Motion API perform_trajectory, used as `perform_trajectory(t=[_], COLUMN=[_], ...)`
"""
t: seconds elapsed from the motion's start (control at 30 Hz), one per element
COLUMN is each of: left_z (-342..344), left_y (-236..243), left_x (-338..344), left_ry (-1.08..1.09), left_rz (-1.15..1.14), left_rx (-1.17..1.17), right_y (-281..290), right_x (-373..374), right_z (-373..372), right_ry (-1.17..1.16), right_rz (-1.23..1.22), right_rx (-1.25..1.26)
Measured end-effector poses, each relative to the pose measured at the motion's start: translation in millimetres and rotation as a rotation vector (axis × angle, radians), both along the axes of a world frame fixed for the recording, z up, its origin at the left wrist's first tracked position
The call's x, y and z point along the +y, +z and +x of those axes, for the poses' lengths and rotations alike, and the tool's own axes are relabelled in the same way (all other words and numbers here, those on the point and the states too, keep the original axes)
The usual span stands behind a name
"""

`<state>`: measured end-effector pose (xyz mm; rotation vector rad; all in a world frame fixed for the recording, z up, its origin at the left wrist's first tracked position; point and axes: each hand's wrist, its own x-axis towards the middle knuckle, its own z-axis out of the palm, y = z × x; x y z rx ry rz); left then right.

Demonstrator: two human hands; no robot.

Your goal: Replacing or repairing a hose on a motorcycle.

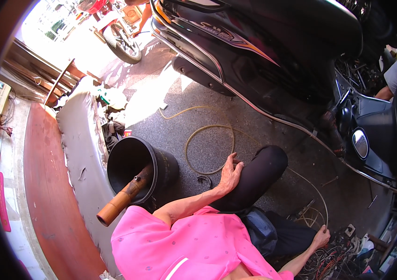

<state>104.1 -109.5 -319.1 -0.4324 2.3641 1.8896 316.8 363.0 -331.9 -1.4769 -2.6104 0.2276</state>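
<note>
My left hand [230, 176] rests against my raised knee in dark trousers, fingers loosely stretched and holding nothing. Low on the right, my right hand [320, 237] has its fingers closed around a thin yellowish hose [325, 210]. From there the hose runs up past my knee and lies in a wide loop on the grey floor. Its far end reaches a small pale piece [163, 106] on the ground. A tangle of wires [331, 261] lies just below my right hand.
A black bucket [168, 168] with a thick bamboo tube [119, 203] leaning in it stands at left. Beside it runs a grey-covered bench [79, 149]. A black scooter [264, 60] with a metal side rail fills the upper right. A motorcycle wheel [123, 44] and a person's arm [145, 18] appear farther off.
</note>
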Motion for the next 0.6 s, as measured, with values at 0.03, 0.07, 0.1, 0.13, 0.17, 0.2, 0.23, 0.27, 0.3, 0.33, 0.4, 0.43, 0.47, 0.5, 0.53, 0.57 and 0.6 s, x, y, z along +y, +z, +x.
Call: perform_trajectory(t=[0.03,0.07,0.1,0.13,0.17,0.2,0.23,0.27,0.3,0.33,0.4,0.43,0.47,0.5,0.53,0.57,0.6], left_z=[-0.1,-0.3,-0.4,-0.6,-0.9,-1.0,-1.0,-0.9,-0.7,-0.5,-0.3,-0.4,-0.5,-0.7,-0.8,-0.9,-0.9], left_y=[0.3,0.5,0.6,0.6,0.5,0.5,0.6,0.8,1.1,1.6,2.7,3.2,3.8,4.2,4.6,4.9,5.1], left_x=[0.0,-0.1,0.0,0.0,-0.1,-0.1,0.0,0.0,0.1,0.1,0.1,0.1,0.2,0.2,0.1,0.0,-0.1], left_ry=[-0.003,-0.002,0.002,-0.002,-0.002,0.001,-0.002,0.000,0.004,0.001,0.004,0.000,0.001,0.004,0.002,0.003,0.008], left_rz=[-0.003,-0.007,-0.010,-0.010,-0.011,-0.013,-0.011,-0.010,-0.009,-0.012,-0.015,-0.019,-0.023,-0.023,-0.021,-0.016,-0.010], left_rx=[0.005,0.000,-0.014,0.000,0.005,-0.013,0.009,0.009,-0.010,0.005,-0.008,-0.001,-0.001,-0.014,-0.002,-0.003,-0.017], right_y=[-0.1,-0.3,-0.6,-1.0,-1.4,-1.8,-2.2,-2.5,-2.7,-2.9,-3.0,-3.0,-3.1,-3.1,-3.2,-3.3,-3.3], right_x=[0.1,0.4,0.8,1.3,1.7,2.0,2.3,2.4,2.5,2.5,2.4,2.4,2.5,2.7,2.8,2.9,2.9], right_z=[0.1,0.1,0.1,0.0,0.0,0.0,-0.1,-0.2,-0.2,-0.3,-0.2,-0.2,-0.3,-0.4,-0.5,-0.6,-0.7], right_ry=[0.003,-0.002,-0.002,0.004,0.002,0.006,0.012,0.013,0.015,0.018,0.009,0.010,0.003,0.001,0.004,0.005,0.011], right_rz=[0.005,-0.003,-0.004,0.001,-0.004,-0.002,0.005,0.003,0.007,0.011,0.003,0.007,-0.001,0.001,0.009,0.004,0.005], right_rx=[0.001,-0.005,-0.008,-0.007,-0.010,-0.008,-0.006,-0.004,-0.002,-0.001,-0.002,0.000,-0.008,-0.013,-0.017,-0.019,-0.020])
